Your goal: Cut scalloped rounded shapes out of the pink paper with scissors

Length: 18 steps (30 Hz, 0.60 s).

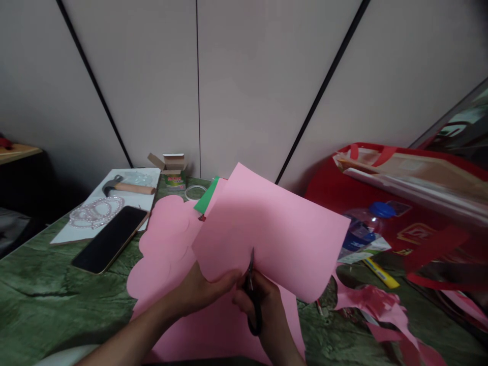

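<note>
A large pink paper sheet (274,218) is held up and tilted in front of me. My left hand (208,291) grips its lower left edge, thumb on top and the other fingers hidden beneath. In my right hand (263,305) is a pair of dark-handled scissors (251,290), its blades pointing away and lying on the sheet close to my left thumb. Under both hands lies more pink paper (213,335). Several rounded pink paper cutouts (163,244) overlap at its left. A green paper corner (208,195) peeks out behind the held sheet.
On the left are a phone (112,239), a hammer (129,187), a bead string (97,211) and a small open box (174,175). To the right stand a blue-capped bottle (362,229) and a red bag (412,234), with pink paper scraps (381,307) and a yellow cutter (381,273).
</note>
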{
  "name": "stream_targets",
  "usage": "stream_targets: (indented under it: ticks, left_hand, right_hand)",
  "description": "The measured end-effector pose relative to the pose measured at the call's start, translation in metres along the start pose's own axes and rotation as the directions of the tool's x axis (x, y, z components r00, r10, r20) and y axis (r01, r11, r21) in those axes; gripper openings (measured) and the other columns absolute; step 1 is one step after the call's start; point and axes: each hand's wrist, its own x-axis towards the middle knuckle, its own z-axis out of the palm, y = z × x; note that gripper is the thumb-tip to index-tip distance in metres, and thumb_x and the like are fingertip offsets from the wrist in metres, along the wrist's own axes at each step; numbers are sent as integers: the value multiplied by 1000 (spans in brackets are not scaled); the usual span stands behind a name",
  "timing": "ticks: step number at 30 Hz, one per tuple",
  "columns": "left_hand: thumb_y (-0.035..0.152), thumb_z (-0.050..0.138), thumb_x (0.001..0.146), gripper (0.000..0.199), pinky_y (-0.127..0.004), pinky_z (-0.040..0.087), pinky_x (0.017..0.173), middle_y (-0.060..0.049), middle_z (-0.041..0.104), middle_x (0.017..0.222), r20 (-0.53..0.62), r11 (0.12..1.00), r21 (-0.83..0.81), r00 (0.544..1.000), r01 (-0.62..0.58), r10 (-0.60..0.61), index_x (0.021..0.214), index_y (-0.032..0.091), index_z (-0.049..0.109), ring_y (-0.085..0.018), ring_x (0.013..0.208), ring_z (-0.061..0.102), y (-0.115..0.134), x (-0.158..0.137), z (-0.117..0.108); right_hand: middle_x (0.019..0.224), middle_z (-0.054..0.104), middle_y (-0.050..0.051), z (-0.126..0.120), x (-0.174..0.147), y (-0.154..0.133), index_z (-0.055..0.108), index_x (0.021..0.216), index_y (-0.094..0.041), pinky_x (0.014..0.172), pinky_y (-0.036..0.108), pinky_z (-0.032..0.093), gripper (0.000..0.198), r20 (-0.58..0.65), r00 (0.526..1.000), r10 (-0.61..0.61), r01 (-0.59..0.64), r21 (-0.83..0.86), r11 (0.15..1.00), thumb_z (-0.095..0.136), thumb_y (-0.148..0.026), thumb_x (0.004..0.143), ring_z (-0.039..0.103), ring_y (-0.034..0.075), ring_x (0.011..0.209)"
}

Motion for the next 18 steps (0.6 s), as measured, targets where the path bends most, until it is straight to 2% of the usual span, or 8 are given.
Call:
stream_targets:
  ticks: [6,13,18]
  left_hand:
    - [33,52,76,21,-32,49,72,-5,66,63,-6,999,-15,999,41,-41,64,19,62,-21,77,61,1,0,0]
    - [32,52,76,19,-32,49,72,-4,67,67,-11,1000,-9,1000,6,-6,66,19,63,-20,75,61,0,0,-1]
    - [29,51,75,22,-33,49,71,-4,65,59,3,1000,-19,1000,23,-23,58,20,61,-20,72,61,4,0,1]
  right_hand:
    - [51,46,-5,1,-1,0,50,62,-18,43,22,30,17,-39,999,6,-6,-13,1000,64,-28,62,38,10,46]
    - [50,48,-5,2,-2,-2,48,59,-19,43,22,29,19,-51,999,5,-4,3,1000,64,-29,62,38,10,45]
    - [50,44,-6,1,0,2,49,61,-18,44,22,29,15,-35,999,11,-11,18,1000,61,-26,63,39,10,47]
